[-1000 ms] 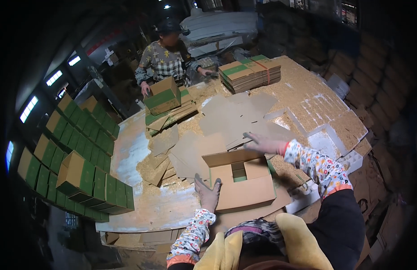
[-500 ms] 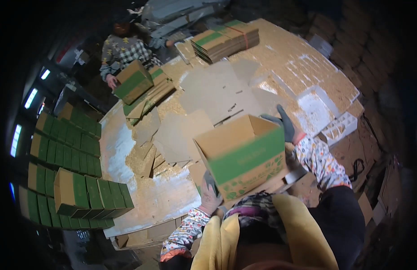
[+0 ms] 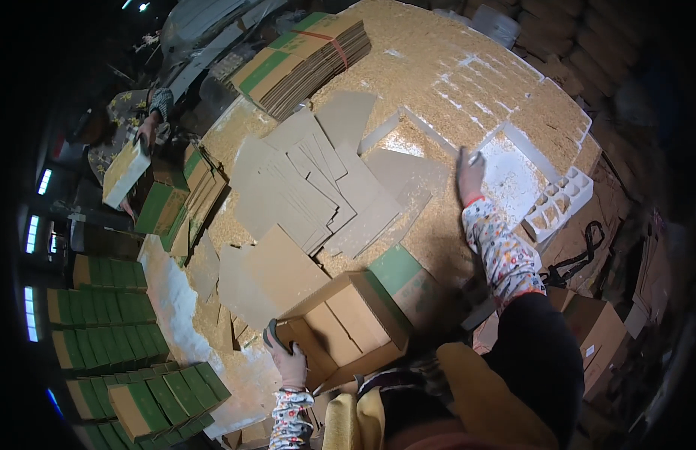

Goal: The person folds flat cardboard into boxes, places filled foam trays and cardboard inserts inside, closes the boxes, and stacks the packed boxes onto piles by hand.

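Note:
An open brown and green carton [image 3: 353,328] is tilted at the near edge of the table, its mouth toward me and its inside showing bare. My left hand [image 3: 288,361], in a grey-tipped glove, is closed over the carton's left wall. Farther off, my right hand [image 3: 470,176] reaches across the table, away from the carton. It is beside the left corner of a shallow white tray [image 3: 511,166] scattered with tan flakes. Blur and its small size hide how its fingers are set. A flat green and brown carton piece [image 3: 399,271] lies behind the open carton.
Grey cardboard sheets [image 3: 288,191] overlap mid-table. Strapped flat cartons [image 3: 310,64] lie at the back. A white divided holder [image 3: 562,202] stands at right. At left, a co-worker's hand [image 3: 147,129] holds a pale slab [image 3: 127,174] by a carton; green cartons [image 3: 168,401] are stacked nearer.
My right hand has left the carton and moved forward to the white tray. The carton has tipped, now showing its inside. The view has shifted; the co-worker now holds a pale slab.

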Demonstrator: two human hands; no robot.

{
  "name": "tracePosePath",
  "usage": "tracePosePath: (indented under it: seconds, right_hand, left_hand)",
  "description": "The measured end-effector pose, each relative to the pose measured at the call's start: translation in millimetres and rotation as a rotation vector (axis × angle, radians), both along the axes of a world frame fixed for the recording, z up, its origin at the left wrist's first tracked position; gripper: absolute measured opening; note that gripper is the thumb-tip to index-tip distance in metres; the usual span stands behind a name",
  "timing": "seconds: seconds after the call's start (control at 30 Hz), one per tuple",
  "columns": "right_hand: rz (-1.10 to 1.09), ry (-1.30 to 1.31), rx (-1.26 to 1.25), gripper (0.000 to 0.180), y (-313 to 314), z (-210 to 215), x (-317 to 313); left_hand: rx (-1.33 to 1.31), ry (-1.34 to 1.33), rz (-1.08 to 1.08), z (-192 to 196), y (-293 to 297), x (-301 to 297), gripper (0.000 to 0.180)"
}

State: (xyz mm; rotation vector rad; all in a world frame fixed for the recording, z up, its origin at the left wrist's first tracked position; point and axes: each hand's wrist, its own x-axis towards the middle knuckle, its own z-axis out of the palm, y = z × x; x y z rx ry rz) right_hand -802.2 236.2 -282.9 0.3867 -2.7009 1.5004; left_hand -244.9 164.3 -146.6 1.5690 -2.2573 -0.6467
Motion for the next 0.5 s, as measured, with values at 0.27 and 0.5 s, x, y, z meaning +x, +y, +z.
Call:
tracePosePath:
  seconds: [0.27,0.5]
  right_hand:
    - [-0.280,-0.401,-0.929,0.086,-16,-88,-159]
    - [0.251,-0.982,-1.230,0.059,61,-32,-67]
  left_hand:
    - [0.185,0.248,0.110,-14,-15,-10,0.080]
    - [0.298,0.801,0.242,-20,7,-14,0.080]
